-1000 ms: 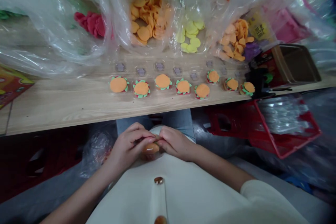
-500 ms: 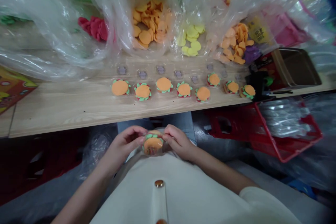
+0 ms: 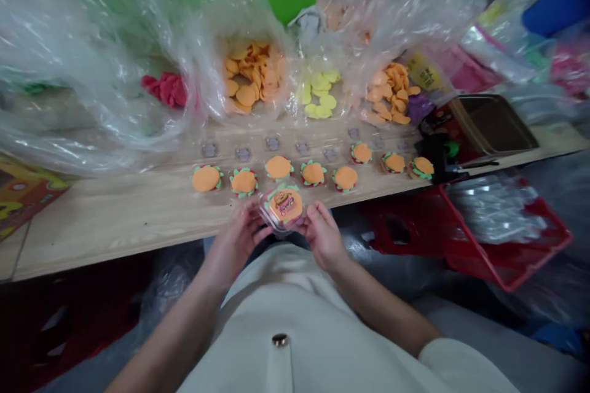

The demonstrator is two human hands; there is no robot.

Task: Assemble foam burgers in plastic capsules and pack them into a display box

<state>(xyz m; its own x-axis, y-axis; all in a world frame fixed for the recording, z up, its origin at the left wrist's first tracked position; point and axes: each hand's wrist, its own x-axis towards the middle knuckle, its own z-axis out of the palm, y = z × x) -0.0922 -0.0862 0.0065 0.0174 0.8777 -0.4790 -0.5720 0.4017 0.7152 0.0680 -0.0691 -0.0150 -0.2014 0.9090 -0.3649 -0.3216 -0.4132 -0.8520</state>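
Between my two hands is a clear plastic clamshell box (image 3: 286, 204) with a toy burger in it; a printed burger picture shows on its top. My left hand (image 3: 238, 230) grips the box's left edge, and my right hand (image 3: 322, 233) pinches its lower right corner. The box is over the front edge of the wooden table (image 3: 115, 215), tilted towards me. Just behind it stand several open clear boxes, each holding an orange-topped toy burger with green frills, such as this toy burger (image 3: 279, 167). Their lids (image 3: 273, 143) lie back, each bearing a small greyish patch.
Along the back lie clear bags of red pieces (image 3: 166, 89), orange discs (image 3: 246, 95), yellow discs (image 3: 320, 98) and more orange pieces (image 3: 391, 92). A brown-rimmed bin (image 3: 495, 123) stands at right. Below it, a red crate (image 3: 509, 279) holds clear plastic packaging. A printed carton (image 3: 27, 190) is at left.
Both hands have moved the boxed burger forward and up, from close to my body to the table's edge. The printed top now faces up. My view has shifted.
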